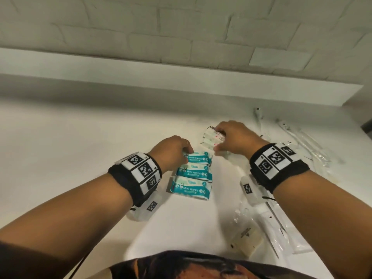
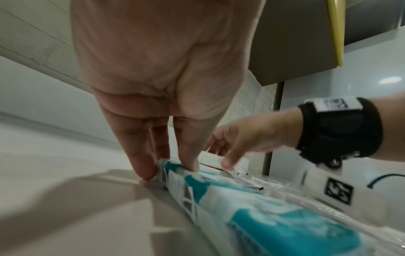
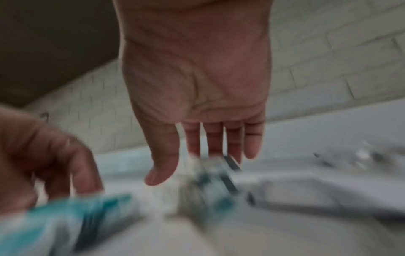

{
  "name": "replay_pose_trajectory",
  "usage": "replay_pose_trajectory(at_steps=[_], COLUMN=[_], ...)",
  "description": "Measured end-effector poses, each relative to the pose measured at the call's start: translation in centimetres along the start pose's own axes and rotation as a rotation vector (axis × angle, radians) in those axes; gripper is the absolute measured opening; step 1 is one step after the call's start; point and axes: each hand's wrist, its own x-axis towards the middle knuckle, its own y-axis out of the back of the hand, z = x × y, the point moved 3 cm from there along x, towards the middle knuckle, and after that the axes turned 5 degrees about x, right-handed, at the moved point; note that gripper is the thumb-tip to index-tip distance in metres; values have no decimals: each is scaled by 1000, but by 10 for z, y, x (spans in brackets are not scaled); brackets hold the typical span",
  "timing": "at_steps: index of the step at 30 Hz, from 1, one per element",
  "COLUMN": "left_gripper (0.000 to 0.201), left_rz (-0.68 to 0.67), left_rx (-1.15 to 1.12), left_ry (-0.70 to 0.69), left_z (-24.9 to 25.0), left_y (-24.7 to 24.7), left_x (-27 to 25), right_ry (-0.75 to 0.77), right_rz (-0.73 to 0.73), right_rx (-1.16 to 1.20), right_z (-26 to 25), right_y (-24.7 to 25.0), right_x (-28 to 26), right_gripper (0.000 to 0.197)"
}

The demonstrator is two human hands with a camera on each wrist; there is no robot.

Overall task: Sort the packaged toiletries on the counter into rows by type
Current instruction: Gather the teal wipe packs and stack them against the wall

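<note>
Three teal mini wipes packs lie in a column on the white counter (image 1: 80, 141): far pack (image 1: 201, 158), middle pack (image 1: 195, 173), near pack (image 1: 191, 187). My left hand (image 1: 186, 153) is at the far pack's left end; in the left wrist view its thumb and a finger (image 2: 146, 171) pinch that pack's (image 2: 241, 199) crimped end. Beside it to the right, my right hand (image 1: 218, 140) hovers over a white and pink pack (image 1: 209, 137). Its straight fingers (image 3: 215, 147) touch the blurred pack (image 3: 208, 181), with the thumb held apart from it.
Clear-wrapped toothbrushes (image 1: 298, 137) lie at the far right. Long white sachets (image 1: 281, 228) and a small beige packet (image 1: 245, 240) sit at the near right under my right forearm. A raised ledge (image 1: 181, 77) and tiled wall close off the back.
</note>
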Motion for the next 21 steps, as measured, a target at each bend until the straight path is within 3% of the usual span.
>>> replay_pose_trajectory(at_steps=[2, 5, 7, 9, 12, 17, 21], left_gripper=[26, 26, 27, 25, 21, 21, 39], left_rz=[-4, -11, -13, -6, 20, 23, 31], left_rx=[-10, -37, -51, -48, -33, -29, -5], left_ry=[13, 39, 47, 56, 85, 90, 58], left_z=[0, -1, -2, -3, -7, -7, -5], left_y=[0, 0, 1, 0, -1, -1, 0], left_x=[1, 3, 3, 4, 6, 7, 6], right_ry=[-9, 20, -5, -53, -76, -46, 33], right_rz=[13, 147, 8, -199, -280, -197, -143], right_rx=[9, 211, 458, 534, 442, 361, 118], right_z=[6, 1, -10, -20, -19, -13, -12], right_y=[-4, 6, 3, -6, -15, -18, -27], right_x=[-1, -4, -5, -6, -2, 11, 23], right_gripper=[59, 33, 17, 17, 23, 18, 30])
